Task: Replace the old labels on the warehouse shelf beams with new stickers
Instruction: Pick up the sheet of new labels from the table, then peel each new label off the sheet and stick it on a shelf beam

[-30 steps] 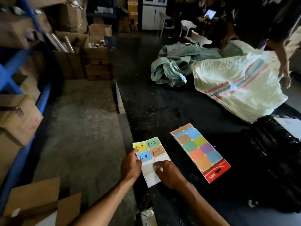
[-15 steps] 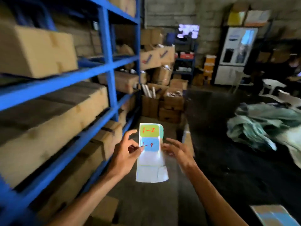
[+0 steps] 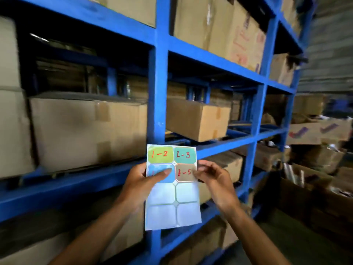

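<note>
Now sheet (image 3: 172, 205) unfolded before shelf (image 3: 157, 88); hands (image 3: 140, 180) seemingly pinching edges.

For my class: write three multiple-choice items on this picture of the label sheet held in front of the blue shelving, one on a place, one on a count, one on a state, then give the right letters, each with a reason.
1. Where on the sticker sheet is the sticker marked 1-3?
A. top right
B. bottom left
C. bottom right

2. How many coloured stickers remain on the sheet?
A. two
B. four
C. eight

3. What is the left hand doing?
A. hanging free
B. holding the sheet, thumb over the blue sticker
C. gripping the blue upright

Answers: 1 A, the teal 1-3 sits beside 1-2 in the top row. 2 B, four coloured stickers fill the upper half and the lower spaces are blank. 3 B, its thumb presses on the blue sticker while the right hand pinches the edge by 1-5.
</note>
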Action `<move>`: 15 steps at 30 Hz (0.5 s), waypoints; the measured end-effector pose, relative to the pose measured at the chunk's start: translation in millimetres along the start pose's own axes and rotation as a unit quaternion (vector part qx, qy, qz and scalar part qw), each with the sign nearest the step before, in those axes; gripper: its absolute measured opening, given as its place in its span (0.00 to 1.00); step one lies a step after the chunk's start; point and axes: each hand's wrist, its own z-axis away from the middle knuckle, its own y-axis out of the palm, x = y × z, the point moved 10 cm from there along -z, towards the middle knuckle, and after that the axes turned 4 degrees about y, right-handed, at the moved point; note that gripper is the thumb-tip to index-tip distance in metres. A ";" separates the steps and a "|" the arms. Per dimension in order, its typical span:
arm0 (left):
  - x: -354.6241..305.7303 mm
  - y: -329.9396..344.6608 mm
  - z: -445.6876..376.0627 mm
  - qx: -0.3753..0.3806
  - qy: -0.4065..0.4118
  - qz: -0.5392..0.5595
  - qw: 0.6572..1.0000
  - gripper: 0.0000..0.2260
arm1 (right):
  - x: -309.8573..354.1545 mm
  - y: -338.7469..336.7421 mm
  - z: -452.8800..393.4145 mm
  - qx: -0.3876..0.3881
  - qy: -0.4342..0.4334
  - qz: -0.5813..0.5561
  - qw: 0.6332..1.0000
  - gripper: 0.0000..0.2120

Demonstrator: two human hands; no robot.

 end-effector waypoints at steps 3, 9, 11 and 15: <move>-30.7 -49.4 -2.2 -0.045 0.032 -0.032 0.998 0.07 | 48.3 50.2 -2.0 -0.042 -0.152 0.150 0.976 0.17; -98.3 -101.2 -15.9 -0.072 0.106 -0.079 0.989 0.09 | 115.0 171.9 -8.0 0.026 -0.303 0.226 0.926 0.14; -116.2 -112.4 -20.9 -0.076 0.125 -0.102 0.984 0.09 | 129.1 195.5 -13.2 0.026 -0.331 0.235 0.914 0.14; -142.7 -124.7 -32.1 -0.093 0.163 -0.186 0.965 0.11 | 147.1 220.7 -24.2 0.031 -0.360 0.238 0.901 0.14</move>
